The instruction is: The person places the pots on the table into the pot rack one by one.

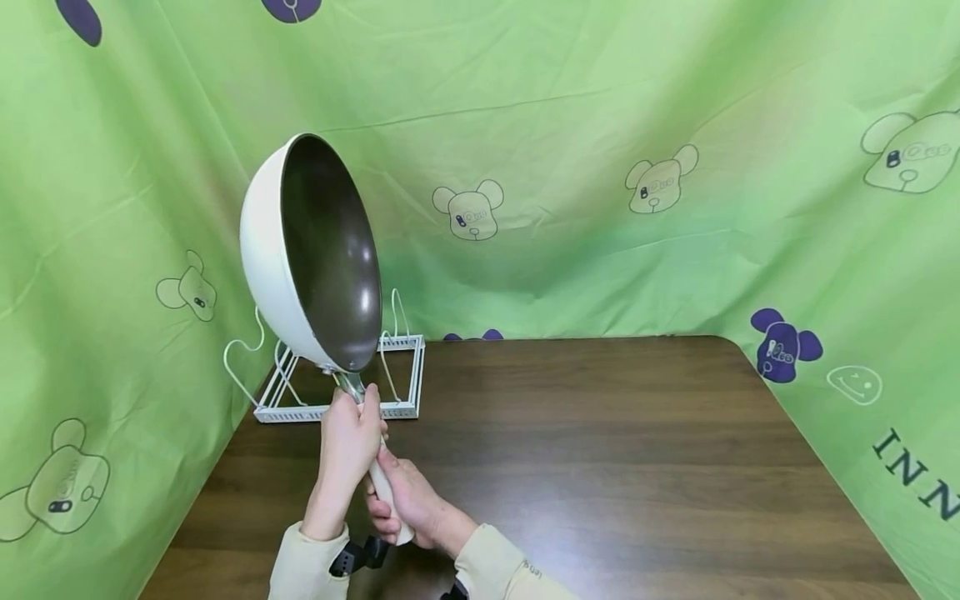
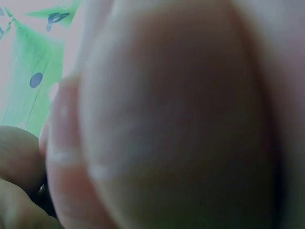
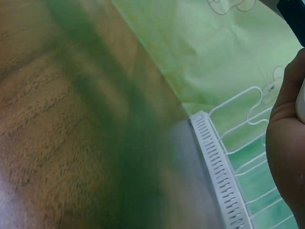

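Observation:
A deep frying pan [image 1: 337,258], white outside and dark inside, is held up on its side, its bowl facing right. Near the bowl, my left hand [image 1: 348,437] grips the handle where the metal neck joins it. Lower down, the fingers of my right hand [image 1: 412,500] wrap around the pale handle [image 1: 382,487] close to its end. Behind and below the pan stands a white wire rack [image 1: 412,375], partly covered by the pan and my left hand. Blurred fingers [image 2: 167,114] fill most of the left wrist view.
The rack's slotted side bar [image 3: 219,171] and wire loops show in the right wrist view. Under it is a brown wooden table [image 1: 600,450]. A green curtain [image 1: 555,117] with bear prints hangs around the back and both sides.

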A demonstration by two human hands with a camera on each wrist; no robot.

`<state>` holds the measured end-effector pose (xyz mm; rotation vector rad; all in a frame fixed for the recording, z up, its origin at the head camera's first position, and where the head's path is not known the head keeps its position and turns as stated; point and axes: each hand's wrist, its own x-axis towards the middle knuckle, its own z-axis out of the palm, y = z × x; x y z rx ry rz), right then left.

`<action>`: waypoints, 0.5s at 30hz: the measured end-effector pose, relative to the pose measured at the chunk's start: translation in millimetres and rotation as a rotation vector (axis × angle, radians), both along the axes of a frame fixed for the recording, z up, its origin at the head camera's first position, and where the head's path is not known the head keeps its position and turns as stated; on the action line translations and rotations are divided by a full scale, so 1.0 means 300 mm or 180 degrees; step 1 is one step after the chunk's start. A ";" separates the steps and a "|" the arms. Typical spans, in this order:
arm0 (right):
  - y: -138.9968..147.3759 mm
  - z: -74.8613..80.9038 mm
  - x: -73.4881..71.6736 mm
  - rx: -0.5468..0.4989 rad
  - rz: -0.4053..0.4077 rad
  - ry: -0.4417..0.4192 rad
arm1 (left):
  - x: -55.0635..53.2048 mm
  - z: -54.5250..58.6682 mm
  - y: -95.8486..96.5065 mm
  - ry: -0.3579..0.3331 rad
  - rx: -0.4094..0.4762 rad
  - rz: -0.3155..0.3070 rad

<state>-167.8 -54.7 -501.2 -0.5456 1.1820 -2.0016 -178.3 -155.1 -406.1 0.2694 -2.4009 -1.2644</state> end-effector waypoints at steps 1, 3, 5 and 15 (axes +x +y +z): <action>-0.001 -0.002 -0.002 -0.0001 -0.0004 -0.0013 | -0.002 -0.002 -0.001 -0.0005 -0.0003 -0.0006; -0.003 -0.006 -0.005 -0.0003 -0.0003 -0.0044 | -0.007 -0.006 -0.002 -0.0010 -0.0013 -0.0014; -0.005 -0.011 -0.008 -0.0005 0.0007 -0.0083 | -0.010 -0.009 -0.003 -0.0017 -0.0025 -0.0030; -0.009 -0.035 -0.010 -0.0045 0.0072 -0.0215 | -0.024 -0.039 -0.011 -0.0104 -0.0015 -0.0076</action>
